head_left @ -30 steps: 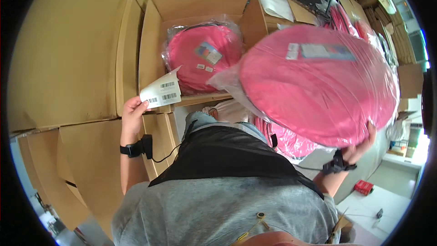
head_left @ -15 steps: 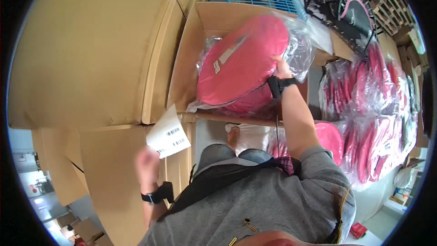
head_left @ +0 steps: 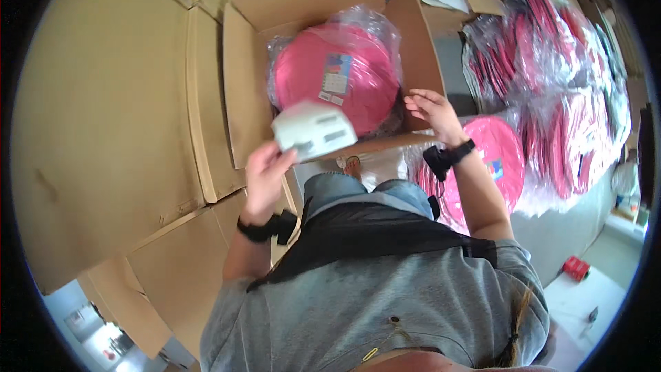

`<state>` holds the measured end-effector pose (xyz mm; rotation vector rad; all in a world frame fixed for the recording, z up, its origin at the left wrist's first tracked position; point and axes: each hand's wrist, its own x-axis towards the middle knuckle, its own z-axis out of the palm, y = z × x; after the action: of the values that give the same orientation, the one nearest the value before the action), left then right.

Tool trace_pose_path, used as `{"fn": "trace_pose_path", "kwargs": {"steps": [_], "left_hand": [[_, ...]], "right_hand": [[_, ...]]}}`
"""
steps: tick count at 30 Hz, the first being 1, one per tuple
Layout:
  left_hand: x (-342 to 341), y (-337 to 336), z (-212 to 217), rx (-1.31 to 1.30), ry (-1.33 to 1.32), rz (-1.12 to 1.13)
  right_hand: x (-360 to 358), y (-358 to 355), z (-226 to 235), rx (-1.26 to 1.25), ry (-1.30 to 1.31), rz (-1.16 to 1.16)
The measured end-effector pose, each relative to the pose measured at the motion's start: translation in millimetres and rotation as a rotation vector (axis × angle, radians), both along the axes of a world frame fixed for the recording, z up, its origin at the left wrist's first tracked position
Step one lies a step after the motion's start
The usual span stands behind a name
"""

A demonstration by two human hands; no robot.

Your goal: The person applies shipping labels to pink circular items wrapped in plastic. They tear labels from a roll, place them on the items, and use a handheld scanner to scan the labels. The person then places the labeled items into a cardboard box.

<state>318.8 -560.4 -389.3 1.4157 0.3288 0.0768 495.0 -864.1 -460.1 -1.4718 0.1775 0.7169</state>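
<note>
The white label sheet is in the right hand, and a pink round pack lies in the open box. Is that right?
Not quite: the head view shows the white label sheet in the left hand, not the right hand. The pink round pack does lie in the open box.

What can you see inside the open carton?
A round pink pack in clear plastic, a label on top. Anything beneath it is covered; the paper sheet in the left hand hides part of its near edge.

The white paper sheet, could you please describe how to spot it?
Find the open brown cardboard box. Over its near edge, the left hand holds the white paper sheet. Its dark-marked white surface differs from the round, pink, plastic-wrapped pack beyond.
</note>
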Motion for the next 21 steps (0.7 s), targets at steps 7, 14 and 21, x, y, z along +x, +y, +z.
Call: {"fn": "trace_pose_path", "kwargs": {"steps": [7,14,21], "left_hand": [[91,-123,21,-0.089,-0.116,-0.576],[79,-233,6,-0.455,0.198,-0.941],[54,-331,10,-0.44,0.179,-1.015]], "right_hand": [[-88,-56,78,0.634,0.071,-0.105],[-145,-123,85,0.74,-0.1,-0.647],[-189,-191,92,0.65,-0.198,-0.72]]}}
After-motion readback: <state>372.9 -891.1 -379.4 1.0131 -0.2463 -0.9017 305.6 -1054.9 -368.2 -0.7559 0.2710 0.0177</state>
